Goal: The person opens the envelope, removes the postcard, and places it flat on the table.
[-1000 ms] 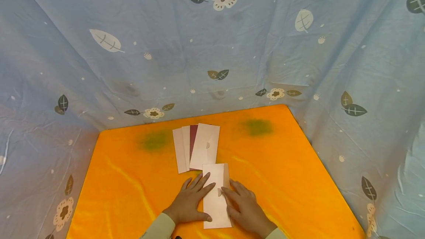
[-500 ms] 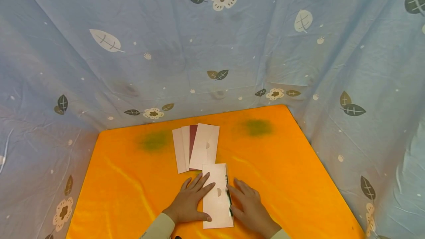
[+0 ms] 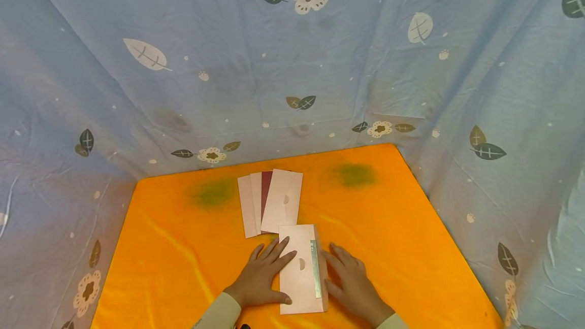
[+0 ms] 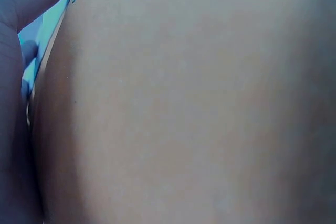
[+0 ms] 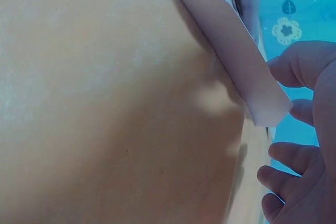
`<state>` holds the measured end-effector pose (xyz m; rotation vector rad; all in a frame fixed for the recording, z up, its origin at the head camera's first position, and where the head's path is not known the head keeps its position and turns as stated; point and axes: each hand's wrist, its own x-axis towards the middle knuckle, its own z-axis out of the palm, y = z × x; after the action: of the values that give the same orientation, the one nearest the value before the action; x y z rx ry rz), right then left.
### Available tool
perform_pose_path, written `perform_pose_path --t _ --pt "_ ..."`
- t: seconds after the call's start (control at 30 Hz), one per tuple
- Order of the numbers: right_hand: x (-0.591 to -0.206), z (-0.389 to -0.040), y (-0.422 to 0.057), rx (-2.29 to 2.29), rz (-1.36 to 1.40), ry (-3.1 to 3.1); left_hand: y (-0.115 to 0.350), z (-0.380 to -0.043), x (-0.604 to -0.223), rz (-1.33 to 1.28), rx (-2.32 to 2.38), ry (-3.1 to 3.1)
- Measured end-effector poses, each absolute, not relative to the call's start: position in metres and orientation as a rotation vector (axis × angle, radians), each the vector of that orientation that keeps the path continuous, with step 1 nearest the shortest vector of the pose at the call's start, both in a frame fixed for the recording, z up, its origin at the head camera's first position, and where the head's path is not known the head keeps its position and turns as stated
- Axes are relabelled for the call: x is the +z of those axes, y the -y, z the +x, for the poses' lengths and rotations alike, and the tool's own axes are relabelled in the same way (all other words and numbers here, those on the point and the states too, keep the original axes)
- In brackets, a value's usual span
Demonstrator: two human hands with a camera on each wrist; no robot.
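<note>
A pale pink envelope [image 3: 294,283] lies upright on the orange cloth, its long flap [image 3: 322,268] folded out along the right side. Inside its opening shows the edge of a green printed paper slip [image 3: 316,269]; the rest is hidden. My left hand [image 3: 262,275] presses flat on the envelope's left part, fingers spread. On the other side, my right hand [image 3: 349,283] touches the flap's outer edge with loosely bent fingers. In the right wrist view, the lifted flap [image 5: 236,51] meets the thumb and a fingertip. Mostly blurred cloth fills the left wrist view.
Beyond the envelope lies a fanned stack of pale envelopes [image 3: 282,202], with a dark red one [image 3: 266,187] among them. The orange cloth [image 3: 388,227] covers the table. A blue patterned curtain [image 3: 228,65] stands around its back and sides.
The envelope's flap has swung outward to the right, uncovering the green slip. My right hand has moved right with it. My left hand has stayed in place.
</note>
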<state>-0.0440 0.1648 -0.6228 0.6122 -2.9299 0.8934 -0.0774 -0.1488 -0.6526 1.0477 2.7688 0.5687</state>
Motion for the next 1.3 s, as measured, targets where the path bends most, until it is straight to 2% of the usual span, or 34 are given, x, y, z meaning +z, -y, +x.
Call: perform_pose_path --t 1.0,1.3 --pt "-0.653 -0.047 -0.171 0.792 0.524 3.038 0.151 -0.078 -0.655 1.031 0.601 -2.762" --pt "-0.651 -0.047 -0.169 0.780 0.508 3.066 0.151 -0.077 -0.657 1.040 0.614 -2.761"
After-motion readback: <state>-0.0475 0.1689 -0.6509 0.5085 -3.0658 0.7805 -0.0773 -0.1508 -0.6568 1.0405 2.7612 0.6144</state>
